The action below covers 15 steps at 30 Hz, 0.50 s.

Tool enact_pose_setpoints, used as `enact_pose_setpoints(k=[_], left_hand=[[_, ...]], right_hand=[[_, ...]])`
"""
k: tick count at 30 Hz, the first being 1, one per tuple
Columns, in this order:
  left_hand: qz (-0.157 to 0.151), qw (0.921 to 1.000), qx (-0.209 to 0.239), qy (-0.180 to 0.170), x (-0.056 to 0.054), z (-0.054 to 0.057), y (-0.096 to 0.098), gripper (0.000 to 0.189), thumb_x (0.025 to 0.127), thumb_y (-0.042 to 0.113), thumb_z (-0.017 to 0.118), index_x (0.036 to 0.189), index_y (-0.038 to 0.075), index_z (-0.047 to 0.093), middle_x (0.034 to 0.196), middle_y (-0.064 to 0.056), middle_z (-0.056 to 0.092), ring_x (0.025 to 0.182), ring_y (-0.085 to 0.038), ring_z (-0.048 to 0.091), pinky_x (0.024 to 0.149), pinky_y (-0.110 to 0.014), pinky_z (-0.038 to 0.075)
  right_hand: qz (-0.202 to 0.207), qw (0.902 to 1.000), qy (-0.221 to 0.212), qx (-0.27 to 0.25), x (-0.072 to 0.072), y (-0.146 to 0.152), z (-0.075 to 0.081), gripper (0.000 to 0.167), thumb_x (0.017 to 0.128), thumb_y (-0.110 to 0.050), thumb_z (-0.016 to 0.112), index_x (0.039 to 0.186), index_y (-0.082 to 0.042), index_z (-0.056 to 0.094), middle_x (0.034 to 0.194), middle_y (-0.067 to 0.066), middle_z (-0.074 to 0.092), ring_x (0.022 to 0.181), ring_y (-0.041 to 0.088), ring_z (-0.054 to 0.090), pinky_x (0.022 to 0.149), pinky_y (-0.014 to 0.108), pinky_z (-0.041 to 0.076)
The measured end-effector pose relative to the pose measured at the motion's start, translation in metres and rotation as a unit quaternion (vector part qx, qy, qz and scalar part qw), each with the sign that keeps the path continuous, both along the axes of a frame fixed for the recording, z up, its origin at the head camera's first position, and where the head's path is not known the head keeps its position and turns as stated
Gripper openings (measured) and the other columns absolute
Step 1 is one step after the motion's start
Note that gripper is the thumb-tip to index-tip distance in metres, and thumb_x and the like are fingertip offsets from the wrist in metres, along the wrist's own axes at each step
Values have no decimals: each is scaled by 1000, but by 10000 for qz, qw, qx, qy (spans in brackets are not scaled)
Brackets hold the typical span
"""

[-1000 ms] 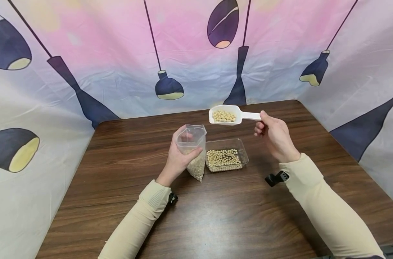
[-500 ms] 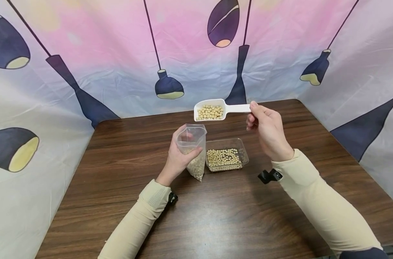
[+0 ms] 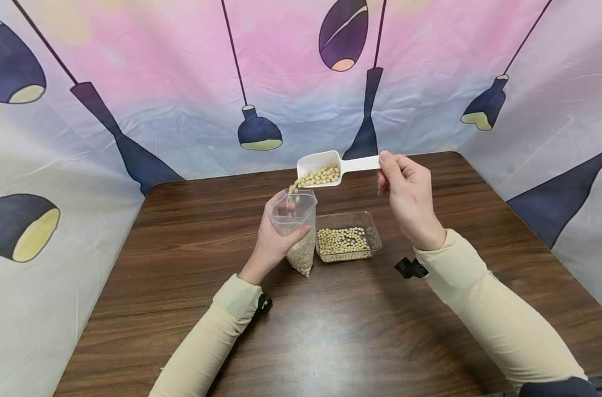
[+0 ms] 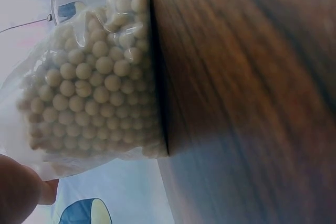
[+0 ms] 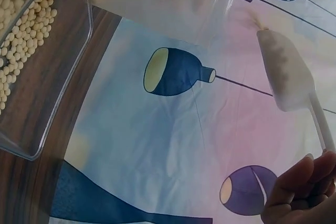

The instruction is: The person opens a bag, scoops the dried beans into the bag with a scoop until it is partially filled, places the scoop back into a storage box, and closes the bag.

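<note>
now the right hand (image 3: 407, 193) pinches the tilted scoop (image 3: 326, 165), beans (image 3: 317, 177) spilling into the bag (image 3: 295, 220) that the left hand (image 3: 273, 242) grips upright; bag partly full, many left in the tray (image 3: 348, 242).

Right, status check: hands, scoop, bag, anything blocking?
Right hand grips white plastic scoop, tipped, pale beans spilling. Left hand holds clear plastic bag open beneath. Nothing between them.
</note>
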<state>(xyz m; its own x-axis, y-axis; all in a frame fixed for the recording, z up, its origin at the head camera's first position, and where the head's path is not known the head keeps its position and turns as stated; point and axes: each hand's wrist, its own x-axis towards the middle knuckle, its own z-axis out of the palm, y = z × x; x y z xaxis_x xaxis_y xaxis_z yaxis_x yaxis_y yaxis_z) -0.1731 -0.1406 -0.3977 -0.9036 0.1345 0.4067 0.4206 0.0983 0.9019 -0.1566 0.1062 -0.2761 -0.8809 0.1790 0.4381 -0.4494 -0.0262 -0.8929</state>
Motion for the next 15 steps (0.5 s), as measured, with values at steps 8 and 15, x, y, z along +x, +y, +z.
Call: enact_pose_setpoints(k=[8,15], left_hand=[[83,9998,-146,-62,1,3,0,85,78,10,80,148,14,33,124,-13,51,111,-25,52,91,-43,44],[31,9998,-146,-158,1,4,0,89,79,7,80,151,12,28,125,-19,49,113,-29,51,92,-44,43]], right_hand=[[-212,9989,277,317,1,0,4,33,100,-24,56,72,-7,60,60,1,51,56,13,47,55,23,42],[-460,9904,799,1034,6,-2,8,29,100,-19,56,77,-1,61,63,6,51,57,16,46,53,24,37]])
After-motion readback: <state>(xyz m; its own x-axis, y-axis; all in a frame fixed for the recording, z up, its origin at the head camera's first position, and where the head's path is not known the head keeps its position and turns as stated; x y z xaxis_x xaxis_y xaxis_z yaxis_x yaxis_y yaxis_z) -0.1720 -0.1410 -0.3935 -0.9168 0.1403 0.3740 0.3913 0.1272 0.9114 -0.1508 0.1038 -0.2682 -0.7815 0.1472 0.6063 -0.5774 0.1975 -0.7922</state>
